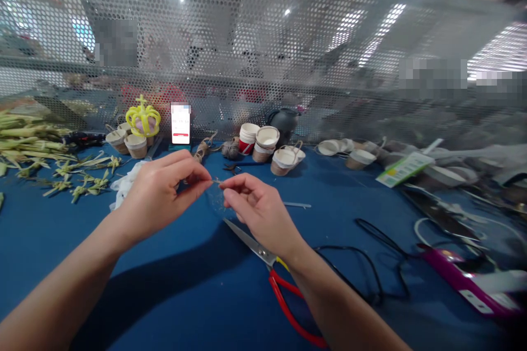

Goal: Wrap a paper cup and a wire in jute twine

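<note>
Pinching one thin strand (pixel 217 181) between both hands above the blue worktop (pixel 173 285): left hand (pixel 158 194) with thumb and forefinger closed on one end, right hand (pixel 257 208) with fingertips closed on the other, the two nearly touching. Strand too fine to identify.

Lying directly beneath the right wrist: one pair of red-handled scissors (pixel 272 269).

Standing at the back edge: one yellow crown (pixel 143 117), one phone (pixel 180 123), several paper cups (pixel 263 142), count unclear.

Piled far left: green leaf strips (pixel 28 142), not countable.

Trailing at right: one black cable (pixel 370 263).
</note>
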